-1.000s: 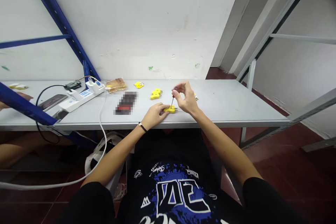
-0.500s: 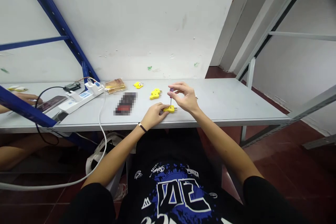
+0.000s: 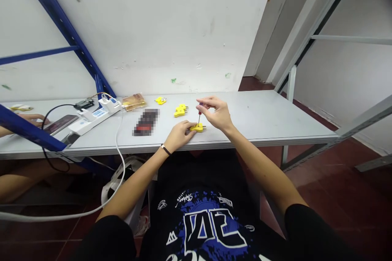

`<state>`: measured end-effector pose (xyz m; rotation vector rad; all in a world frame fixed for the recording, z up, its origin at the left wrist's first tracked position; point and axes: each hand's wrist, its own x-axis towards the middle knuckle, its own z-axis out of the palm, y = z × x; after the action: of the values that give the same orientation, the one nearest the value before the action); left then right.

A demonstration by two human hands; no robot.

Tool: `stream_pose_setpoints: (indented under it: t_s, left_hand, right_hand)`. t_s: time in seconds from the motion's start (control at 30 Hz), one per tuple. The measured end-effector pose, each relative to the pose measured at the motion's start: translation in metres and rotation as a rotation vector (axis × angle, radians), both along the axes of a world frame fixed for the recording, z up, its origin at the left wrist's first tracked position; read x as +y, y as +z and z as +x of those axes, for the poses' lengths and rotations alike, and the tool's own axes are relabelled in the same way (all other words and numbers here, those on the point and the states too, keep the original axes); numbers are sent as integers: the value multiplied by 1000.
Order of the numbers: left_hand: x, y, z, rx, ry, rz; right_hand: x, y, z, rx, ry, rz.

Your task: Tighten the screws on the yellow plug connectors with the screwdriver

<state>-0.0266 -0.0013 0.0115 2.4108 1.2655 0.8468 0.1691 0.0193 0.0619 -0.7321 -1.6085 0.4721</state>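
Near the front edge of the table lies a yellow two-pin plug point(image 3: 199, 128), its pins pointing right. My left hand point(image 3: 180, 134) pinches the plug's left end between thumb and fingers, holding it against the tabletop. Above it, my right hand point(image 3: 217, 113) grips the handle of a small screwdriver point(image 3: 199, 120), whose shaft stands almost upright with its tip on the plug's upper face. Just behind are more yellow plugs point(image 3: 179, 111), lying close together. Farther back sits another yellow piece point(image 3: 160, 100) with metal parts showing.
A pixelated dark item point(image 3: 146, 122) lies left of my hands. Behind it is an amber plastic packet point(image 3: 134, 102). A white power strip point(image 3: 94, 117) with a hanging cable stands by the blue rack post point(image 3: 88, 59). At far left, another person's hand point(image 3: 33, 119) is beside a phone point(image 3: 61, 124).
The screwdriver leans slightly differently, and my right fingers have shifted a little on its handle. My left hand keeps the plug in place. The camera view has moved slightly.
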Motion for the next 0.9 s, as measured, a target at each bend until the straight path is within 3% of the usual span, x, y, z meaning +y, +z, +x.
stream_pose_setpoints:
  t_s: [0.4,0.67,0.9]
  left_hand:
    - [-1,2,1,-1,5,2]
    - [0,1,0,-13,-5,13]
    - [-1,0,0,-11,0,12]
  right_hand:
    - [-3,0,0,38,91,-40]
    - [-2,0,0,-79,74,48]
    - [-4,-1,2,-96,115,18]
